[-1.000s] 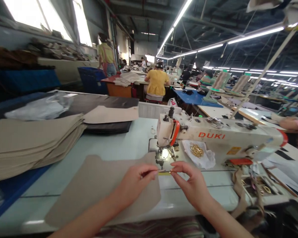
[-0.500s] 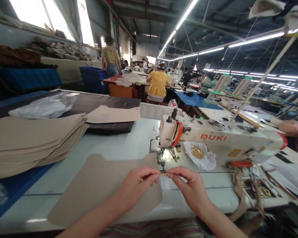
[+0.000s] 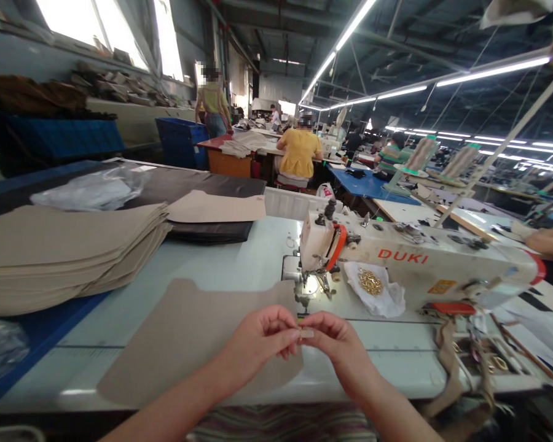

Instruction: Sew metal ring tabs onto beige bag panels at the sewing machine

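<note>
My left hand (image 3: 271, 331) and my right hand (image 3: 334, 337) meet fingertip to fingertip in front of the sewing machine (image 3: 322, 245). Pinched between them is a small beige strip (image 3: 308, 333) with a bit of gold-coloured metal at it, mostly hidden by the fingers. Under my left hand and forearm a large flat beige panel (image 3: 188, 331) lies on the machine table, its upper right corner close to the presser foot (image 3: 303, 301). To the right of the needle area, a white cloth or paper (image 3: 391, 298) holds a heap of small gold-coloured metal pieces (image 3: 370, 281).
Stacked beige panels (image 3: 74, 245) fill the left side, with another beige piece (image 3: 216, 207) behind. A parts tray (image 3: 483, 359) with hanging straps (image 3: 449, 356) sits at the right. A person in yellow (image 3: 299, 150) sits ahead; another person's arm (image 3: 544, 242) shows at far right.
My hands have drawn closer together and turned the small strip, which now lies against the right fingers. The view has shifted slightly; the beige panel keeps its place on the table.
</note>
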`<state>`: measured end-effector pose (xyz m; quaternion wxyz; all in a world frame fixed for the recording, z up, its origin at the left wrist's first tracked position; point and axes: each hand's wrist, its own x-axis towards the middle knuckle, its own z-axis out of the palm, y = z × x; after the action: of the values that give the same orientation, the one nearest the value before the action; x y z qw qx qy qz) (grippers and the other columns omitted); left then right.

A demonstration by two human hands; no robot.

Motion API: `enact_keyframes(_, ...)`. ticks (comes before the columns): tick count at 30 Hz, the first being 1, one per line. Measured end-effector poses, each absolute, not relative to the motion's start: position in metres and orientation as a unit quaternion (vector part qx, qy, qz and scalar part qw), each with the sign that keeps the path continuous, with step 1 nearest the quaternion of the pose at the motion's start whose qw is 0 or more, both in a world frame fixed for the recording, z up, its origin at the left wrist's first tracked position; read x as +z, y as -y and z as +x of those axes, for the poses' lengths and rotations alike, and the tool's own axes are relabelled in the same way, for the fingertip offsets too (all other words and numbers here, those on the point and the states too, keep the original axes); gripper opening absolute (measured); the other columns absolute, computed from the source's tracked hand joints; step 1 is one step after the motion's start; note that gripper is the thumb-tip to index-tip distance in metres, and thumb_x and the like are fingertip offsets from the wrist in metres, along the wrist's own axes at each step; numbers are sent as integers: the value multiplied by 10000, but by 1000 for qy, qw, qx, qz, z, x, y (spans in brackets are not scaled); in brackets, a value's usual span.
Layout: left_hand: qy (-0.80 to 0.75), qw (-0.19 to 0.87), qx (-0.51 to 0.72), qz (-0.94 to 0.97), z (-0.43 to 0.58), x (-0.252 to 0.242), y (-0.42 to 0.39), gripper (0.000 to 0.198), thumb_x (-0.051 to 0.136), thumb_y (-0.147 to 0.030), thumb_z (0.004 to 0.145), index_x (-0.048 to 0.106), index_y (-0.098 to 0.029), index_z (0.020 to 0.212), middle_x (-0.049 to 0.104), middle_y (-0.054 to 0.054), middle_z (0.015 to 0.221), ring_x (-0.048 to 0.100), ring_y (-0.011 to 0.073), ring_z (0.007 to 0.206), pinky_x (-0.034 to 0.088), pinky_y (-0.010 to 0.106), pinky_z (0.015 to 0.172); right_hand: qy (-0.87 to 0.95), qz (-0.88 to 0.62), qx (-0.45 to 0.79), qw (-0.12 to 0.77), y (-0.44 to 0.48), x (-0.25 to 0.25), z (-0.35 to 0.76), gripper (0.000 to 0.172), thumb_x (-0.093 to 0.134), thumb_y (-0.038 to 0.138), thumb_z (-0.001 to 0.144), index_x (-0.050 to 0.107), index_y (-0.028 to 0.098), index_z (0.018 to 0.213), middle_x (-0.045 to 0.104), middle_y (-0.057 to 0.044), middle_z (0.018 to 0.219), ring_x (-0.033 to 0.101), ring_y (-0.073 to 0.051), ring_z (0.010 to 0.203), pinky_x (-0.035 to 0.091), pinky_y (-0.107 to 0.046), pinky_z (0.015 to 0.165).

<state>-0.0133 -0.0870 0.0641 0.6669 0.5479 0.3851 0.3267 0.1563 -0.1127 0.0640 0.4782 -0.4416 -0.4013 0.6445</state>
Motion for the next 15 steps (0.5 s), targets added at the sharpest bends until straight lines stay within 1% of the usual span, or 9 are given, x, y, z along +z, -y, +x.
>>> enact_keyframes(2,-399,662,335,539,-17,64,89,273,673,-413,678,544,-175,710,603,-22,570,542,118,547,440,246,573,417,-468,611,484,115,63,154,180,792,305,606,721,201,735,695,2,706,603,-129,680,454,-237,703)
enact_keyframes(5,-420,661,332,526,-20,68,91,286,682,-416,656,528,-178,694,612,-16,563,549,124,544,441,251,568,414,-469,620,474,118,65,152,167,742,308,635,727,202,764,697,-9,698,618,-153,715,458,-253,715)
enact_keyframes(7,-430,659,329,522,-21,70,92,294,690,-420,641,526,-180,685,608,-19,554,545,124,538,439,252,565,412,-458,632,470,119,66,150,168,738,301,629,725,195,759,691,-12,672,612,-149,687,461,-250,688)
enact_keyframes(10,-432,659,331,520,-22,71,92,306,688,-442,644,543,-174,680,607,-18,564,537,120,539,441,251,574,416,-457,623,481,118,66,145,175,785,305,589,701,184,683,663,3,617,576,-124,605,453,-235,625)
enact_keyframes(13,-438,678,341,482,-25,65,91,333,645,-484,695,591,-159,744,611,-13,593,548,122,565,439,244,585,402,-462,616,496,115,61,140,221,808,337,580,683,177,667,660,0,615,578,-126,598,459,-244,621)
enact_keyframes(15,-432,705,343,446,-26,61,91,335,650,-468,702,622,-155,817,615,-15,634,547,116,581,441,238,595,391,-463,615,504,115,58,138,251,813,356,580,681,170,684,666,-8,635,584,-130,607,464,-250,624)
